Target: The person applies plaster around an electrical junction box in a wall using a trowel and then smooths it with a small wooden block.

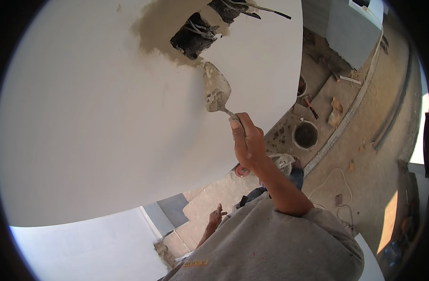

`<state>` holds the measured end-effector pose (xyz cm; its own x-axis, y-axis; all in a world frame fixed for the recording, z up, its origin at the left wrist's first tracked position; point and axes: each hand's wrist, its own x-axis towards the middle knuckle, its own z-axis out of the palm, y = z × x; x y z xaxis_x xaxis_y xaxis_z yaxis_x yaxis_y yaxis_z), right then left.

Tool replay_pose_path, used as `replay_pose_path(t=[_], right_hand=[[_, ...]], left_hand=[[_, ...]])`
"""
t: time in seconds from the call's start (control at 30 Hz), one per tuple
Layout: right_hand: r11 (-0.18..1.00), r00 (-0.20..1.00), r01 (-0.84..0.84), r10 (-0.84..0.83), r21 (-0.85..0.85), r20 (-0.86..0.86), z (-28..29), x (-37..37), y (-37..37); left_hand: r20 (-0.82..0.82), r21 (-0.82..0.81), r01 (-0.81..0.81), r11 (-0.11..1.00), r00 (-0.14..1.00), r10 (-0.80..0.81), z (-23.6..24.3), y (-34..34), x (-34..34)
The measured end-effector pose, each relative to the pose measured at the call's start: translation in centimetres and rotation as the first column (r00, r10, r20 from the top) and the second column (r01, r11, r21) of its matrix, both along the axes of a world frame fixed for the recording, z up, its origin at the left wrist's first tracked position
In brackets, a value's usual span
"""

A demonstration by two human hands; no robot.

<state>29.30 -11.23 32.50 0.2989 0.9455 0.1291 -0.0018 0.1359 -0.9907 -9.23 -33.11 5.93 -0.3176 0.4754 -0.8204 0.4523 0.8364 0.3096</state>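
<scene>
**Trowel at the wall hole**

The trowel (217, 91) is in your right hand (246, 140), which is closed firmly around its handle. Its blade, covered with grey plaster, points up and its tip touches the white wall (83, 117) just below the dark hole (193, 38), at the edge of the wet plaster patch (153, 23). Cables (252, 8) come out of a second hole near the top edge of the wall. Your left hand (216, 217) hangs low, fingers loosely open, holding nothing. A black bucket (305, 135) stands on the floor.
</scene>
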Motion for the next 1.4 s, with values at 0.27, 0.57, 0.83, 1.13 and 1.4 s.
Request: replay_pose_path(t=[0.27, 0.57, 0.83, 1.13, 1.4], right_hand=[[0.999, 0.997, 0.036, -0.035, -0.007, 0.063, 0.1, -1.1, -0.2], [0.997, 0.993, 0.048, -0.042, -0.053, 0.114, -0.1, -2.1, 0.5], [0.994, 0.981, 0.100, -0.092, -0.037, 0.172, 0.6, -1.8, 0.5], [0.996, 0.994, 0.058, -0.052, -0.064, 0.098, 1.0, -1.9, 0.3], [0.994, 1.000, -0.014, 0.017, 0.113, -0.027, 3.6, -2.6, -0.7]], left_hand=[[0.007, 0.006, 0.004, 1.000, 1.000, -0.005, 1.0, 0.3, 0.3], [-0.067, -0.020, 0.086, 0.996, 0.994, -0.087, 2.2, 0.6, 0.8], [-0.024, -0.017, 0.005, 1.000, 1.000, -0.006, 2.1, -1.0, 1.2], [-0.048, -0.037, 0.061, 0.997, 0.997, -0.062, 2.2, -0.9, 1.6], [-0.010, -0.012, 0.049, 0.999, 0.999, -0.049, 0.9, -0.5, 0.2]])
